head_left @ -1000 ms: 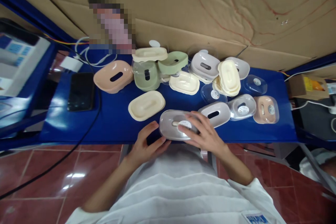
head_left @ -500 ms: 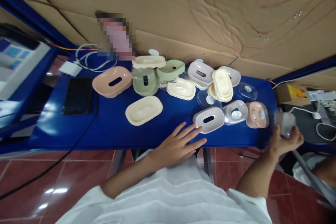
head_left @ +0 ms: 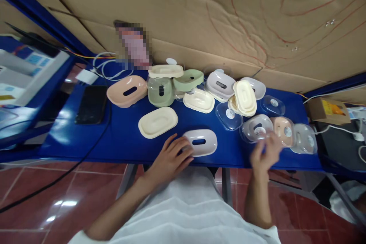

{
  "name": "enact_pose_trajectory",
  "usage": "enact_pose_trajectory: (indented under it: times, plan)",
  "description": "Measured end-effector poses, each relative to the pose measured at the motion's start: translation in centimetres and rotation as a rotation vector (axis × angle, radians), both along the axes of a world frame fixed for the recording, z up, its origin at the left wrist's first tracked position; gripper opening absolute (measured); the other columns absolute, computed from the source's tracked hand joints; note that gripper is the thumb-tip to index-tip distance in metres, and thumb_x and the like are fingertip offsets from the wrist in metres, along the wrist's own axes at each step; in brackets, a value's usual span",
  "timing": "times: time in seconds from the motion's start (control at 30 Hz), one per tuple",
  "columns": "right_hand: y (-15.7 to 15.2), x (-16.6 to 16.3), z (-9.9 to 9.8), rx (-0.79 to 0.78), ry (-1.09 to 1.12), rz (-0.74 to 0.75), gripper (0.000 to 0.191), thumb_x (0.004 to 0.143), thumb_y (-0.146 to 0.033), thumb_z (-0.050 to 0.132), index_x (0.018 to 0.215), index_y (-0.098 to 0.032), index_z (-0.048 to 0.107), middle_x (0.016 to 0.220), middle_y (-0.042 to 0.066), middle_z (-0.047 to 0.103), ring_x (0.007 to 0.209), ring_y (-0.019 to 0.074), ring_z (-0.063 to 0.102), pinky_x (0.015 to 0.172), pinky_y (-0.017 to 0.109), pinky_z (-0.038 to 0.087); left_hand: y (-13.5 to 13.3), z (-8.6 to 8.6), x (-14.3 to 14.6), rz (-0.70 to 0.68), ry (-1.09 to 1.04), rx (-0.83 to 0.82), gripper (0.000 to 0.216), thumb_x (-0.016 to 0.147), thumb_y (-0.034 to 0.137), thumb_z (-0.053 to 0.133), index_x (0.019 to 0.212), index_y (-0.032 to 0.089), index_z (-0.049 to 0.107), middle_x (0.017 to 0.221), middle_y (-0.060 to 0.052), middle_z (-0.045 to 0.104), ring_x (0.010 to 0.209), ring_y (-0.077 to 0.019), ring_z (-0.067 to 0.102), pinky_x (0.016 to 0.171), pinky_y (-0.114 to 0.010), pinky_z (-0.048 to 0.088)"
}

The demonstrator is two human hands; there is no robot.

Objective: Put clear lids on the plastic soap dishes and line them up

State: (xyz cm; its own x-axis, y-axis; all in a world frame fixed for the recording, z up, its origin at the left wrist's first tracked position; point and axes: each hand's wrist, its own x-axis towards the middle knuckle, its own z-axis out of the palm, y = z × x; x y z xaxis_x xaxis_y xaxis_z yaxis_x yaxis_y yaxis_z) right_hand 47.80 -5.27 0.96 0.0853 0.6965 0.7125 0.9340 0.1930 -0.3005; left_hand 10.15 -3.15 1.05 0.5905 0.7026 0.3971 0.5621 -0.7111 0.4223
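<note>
My left hand (head_left: 174, 154) has its fingertips on the left end of a pale grey soap dish (head_left: 210, 143) with an oblong slot, lying near the table's front edge. Above that hand rests a cream oval insert tray (head_left: 158, 122). My right hand (head_left: 266, 153), smeared by motion, is in front of a grey soap dish under a clear lid (head_left: 256, 124); whether anything is in its fingers is not visible. A pink lidded soap dish (head_left: 282, 127) and another pale lidded piece (head_left: 304, 139) line up to the right. One loose clear lid (head_left: 230, 116) lies behind.
Along the back stand a pink dish (head_left: 127, 90), green dishes (head_left: 160, 93), grey dishes (head_left: 220, 84) and stacked cream inserts (head_left: 245, 97). A black phone-like slab (head_left: 90, 105) and white cables (head_left: 105, 63) are at left. A cardboard box (head_left: 326, 110) sits off the right end.
The pale grey dish has moved left, with my left hand at its end. My right hand came leftward from the far right, where the clear lidded piece it held now rests on the table.
</note>
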Motion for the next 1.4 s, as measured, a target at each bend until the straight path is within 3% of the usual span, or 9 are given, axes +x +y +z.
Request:
enact_pose_trajectory:
  times: [0.07,0.17,0.3,0.53,0.77,0.9,1.03,1.17,1.4]
  plan:
    - [0.6,-6.4,0.2,-0.181,-0.059,0.230,0.043,0.103,-0.031,0.066,0.145,-0.040,0.068,0.138,0.005,0.075,0.129,0.0324,0.070,0.110,0.057,0.057,0.3,-0.2,-2.4,0.111,-0.043,0.031,0.035,0.102,0.013,0.061,0.134,0.024,0.067,0.138,-0.014,0.069,0.135,-0.0270,0.063,0.121,-0.053,0.047]
    - [1.2,-13.1,0.2,-0.509,-0.144,0.597,0.036,0.104,-0.032,0.066,0.140,-0.031,0.070,0.152,0.009,0.067,0.145,0.0309,0.058,0.118,0.055,0.050,1.3,-0.8,-5.9,0.362,0.049,0.055,0.042,0.101,0.016,0.063,0.142,0.023,0.064,0.151,-0.018,0.063,0.145,-0.0375,0.057,0.119,-0.065,0.045]
    - [1.5,-16.3,0.0,-0.561,-0.139,0.723,0.034,0.106,-0.032,0.065,0.139,-0.028,0.070,0.159,0.009,0.062,0.154,0.0282,0.048,0.125,0.053,0.041,1.8,-1.0,-8.5,0.464,0.000,0.052,0.027,0.104,0.022,0.065,0.130,0.022,0.070,0.134,-0.013,0.073,0.135,-0.0342,0.065,0.113,-0.057,0.054]
    - [1.9,-15.3,0.2,-0.584,-0.081,0.680,0.035,0.109,-0.038,0.063,0.142,-0.026,0.062,0.151,0.012,0.065,0.147,0.0288,0.055,0.125,0.054,0.036,0.2,0.3,-6.1,0.305,-0.187,0.025,0.027,0.101,0.016,0.070,0.128,0.023,0.069,0.127,-0.009,0.075,0.123,-0.0251,0.071,0.107,-0.042,0.059]
    - [0.9,-12.4,-1.0,-0.410,0.149,0.439,0.061,0.100,-0.043,0.076,0.152,-0.026,0.048,0.142,0.015,0.062,0.137,0.0312,0.061,0.112,0.054,0.056,0.6,0.8,-2.3,0.043,-0.105,0.086,0.026,0.102,0.009,0.067,0.125,0.018,0.069,0.122,-0.011,0.077,0.119,-0.0243,0.073,0.107,-0.043,0.057]
    - [0.3,-12.2,-1.3,-0.379,0.110,0.414,0.077,0.097,-0.046,0.079,0.162,-0.028,0.040,0.158,0.018,0.051,0.149,0.0340,0.052,0.117,0.056,0.054,0.9,0.4,-2.5,0.073,-0.160,0.118,0.028,0.100,0.008,0.068,0.127,0.017,0.068,0.119,-0.011,0.078,0.117,-0.0234,0.073,0.109,-0.043,0.057]
    - [0.9,-11.7,-0.9,-0.448,-0.109,0.513,0.045,0.103,-0.034,0.072,0.147,-0.033,0.062,0.158,0.009,0.060,0.152,0.0329,0.051,0.121,0.056,0.048,1.4,-0.7,-5.7,0.291,-0.123,0.108,0.029,0.099,0.011,0.072,0.127,0.018,0.068,0.120,-0.012,0.075,0.114,-0.0268,0.072,0.103,-0.045,0.059]
    - [2.0,-10.3,-0.4,-0.340,-0.015,0.363,0.031,0.104,-0.028,0.070,0.135,-0.029,0.071,0.133,0.008,0.076,0.141,0.0316,0.061,0.115,0.054,0.052,1.1,-1.7,-8.8,0.310,0.021,0.089,0.025,0.101,0.013,0.068,0.126,0.017,0.069,0.118,-0.013,0.073,0.114,-0.0298,0.070,0.103,-0.049,0.060]
    - [2.6,-12.6,0.4,-0.368,0.024,0.476,0.030,0.106,-0.026,0.065,0.135,-0.028,0.072,0.128,0.007,0.079,0.134,0.0284,0.067,0.117,0.053,0.051,-0.4,-2.3,-5.6,0.191,-0.008,0.101,0.046,0.099,0.014,0.073,0.143,0.022,0.065,0.144,-0.018,0.062,0.134,-0.0310,0.064,0.107,-0.045,0.060]
